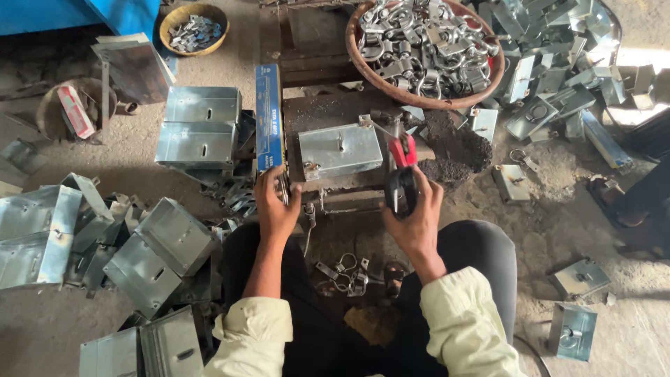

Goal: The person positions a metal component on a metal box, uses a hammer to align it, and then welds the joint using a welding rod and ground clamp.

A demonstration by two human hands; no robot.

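I am looking down at a dusty workshop floor [139, 157] that is filling the whole frame, and I am sitting at a low, grimy work block [328, 105] in the upper middle. Stacks of finished galvanised metal boxes [199, 126] are lying at left centre, with more tumbled across the lower left. A big round basket of shackles and metal fittings [426, 49] is sitting at the top centre-right, and a loose heap of flat metal plates [558, 63] is spreading across the upper right. A smaller bowl of small parts [193, 29] is resting at the top left.

On the block, just above my hands, one galvanised box [340, 149] is lying flat with its slotted face up; I judge it to be the piece being worked on, with many plates not yet made up.

My left hand [274, 206] is clenching around the lower end of a blue upright bar [269, 115], which is standing just beside the box. My right hand [417, 216] is grasping a red-and-black hand tool [401, 178], its tip pointing toward the box's right edge.
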